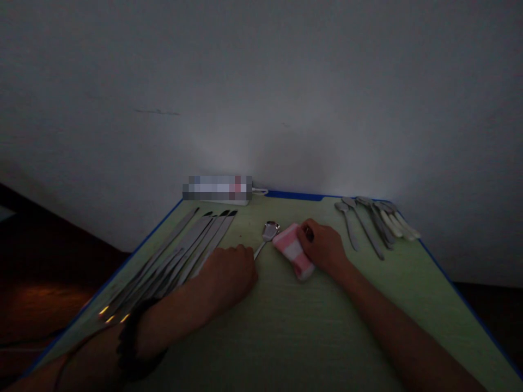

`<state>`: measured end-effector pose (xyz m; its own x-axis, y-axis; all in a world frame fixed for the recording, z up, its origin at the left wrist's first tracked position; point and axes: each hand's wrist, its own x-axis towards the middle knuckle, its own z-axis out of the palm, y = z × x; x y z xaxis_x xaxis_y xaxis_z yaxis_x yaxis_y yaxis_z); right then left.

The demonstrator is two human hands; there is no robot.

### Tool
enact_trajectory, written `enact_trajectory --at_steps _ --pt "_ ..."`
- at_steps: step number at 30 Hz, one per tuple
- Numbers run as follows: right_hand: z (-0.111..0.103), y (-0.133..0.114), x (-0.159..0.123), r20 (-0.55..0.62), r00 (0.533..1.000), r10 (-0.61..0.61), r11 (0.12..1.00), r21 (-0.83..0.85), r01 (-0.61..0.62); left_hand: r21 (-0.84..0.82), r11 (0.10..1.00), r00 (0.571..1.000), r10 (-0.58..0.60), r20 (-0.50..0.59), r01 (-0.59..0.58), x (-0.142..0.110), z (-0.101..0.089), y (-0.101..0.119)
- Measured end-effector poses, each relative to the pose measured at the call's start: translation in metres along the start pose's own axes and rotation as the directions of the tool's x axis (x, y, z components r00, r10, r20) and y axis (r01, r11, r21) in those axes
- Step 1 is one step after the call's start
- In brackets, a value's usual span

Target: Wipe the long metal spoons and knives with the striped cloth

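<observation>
My left hand [235,272] is closed around the handle of a metal spoon [269,231], whose bowl points away from me over the middle of the table. Just right of the bowl, my right hand [322,245] grips a pink and white striped cloth [292,247]. The cloth lies close beside the spoon's bowl; whether they touch I cannot tell. Several table knives [204,237] lie side by side to the left, partly behind my left forearm. On the right rest several spoons [349,226], some with white handles [402,226].
The light green table [294,337] has blue edging [294,195] and stands against a pale wall [286,98]. A blurred-out white box [216,189] with a white cord [260,191] sits at the back left.
</observation>
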<state>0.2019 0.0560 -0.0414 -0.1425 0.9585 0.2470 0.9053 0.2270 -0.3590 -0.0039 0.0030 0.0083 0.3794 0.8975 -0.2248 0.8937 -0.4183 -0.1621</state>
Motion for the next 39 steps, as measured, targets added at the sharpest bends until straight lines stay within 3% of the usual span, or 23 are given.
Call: enact_trajectory --at_steps 5,12,18,25,30,34,36,39 --pt "0.000 0.000 0.001 -0.010 1.000 -0.005 1.000 -0.022 0.005 0.034 0.998 0.999 -0.048 -0.010 0.048 0.003 0.009 0.010" --pt "-0.005 -0.002 0.001 0.020 0.999 -0.028 1.000 -0.005 0.028 -0.001 1.000 0.998 -0.016 -0.056 0.016 0.006 0.015 0.009" --pt "-0.018 -0.013 -0.006 0.155 0.970 -0.186 0.978 -0.067 0.198 0.016 1.000 0.995 -0.010 -0.101 0.012 0.007 0.022 0.010" --pt "-0.007 -0.016 -0.012 0.099 0.971 -0.219 0.963 -0.139 0.231 0.067 0.998 0.990 0.028 -0.138 -0.019 0.007 0.022 0.010" --pt "0.001 -0.004 -0.004 -0.108 0.984 -0.140 0.984 0.094 0.150 0.063 0.997 0.983 0.055 -0.176 -0.045 0.003 0.022 0.023" --pt "0.001 0.003 0.002 -0.326 0.945 -0.017 0.930 0.341 0.134 0.004 0.998 0.984 0.068 -0.164 -0.068 0.001 0.025 0.032" --pt "0.001 0.005 0.003 -0.355 0.930 0.095 0.891 0.447 0.080 -0.023 0.998 0.986 0.050 -0.158 -0.055 0.003 0.025 0.031" --pt "0.002 0.010 0.005 -0.294 0.933 0.210 0.808 0.589 0.004 -0.042 0.997 0.986 0.056 -0.155 -0.063 0.006 0.027 0.029"
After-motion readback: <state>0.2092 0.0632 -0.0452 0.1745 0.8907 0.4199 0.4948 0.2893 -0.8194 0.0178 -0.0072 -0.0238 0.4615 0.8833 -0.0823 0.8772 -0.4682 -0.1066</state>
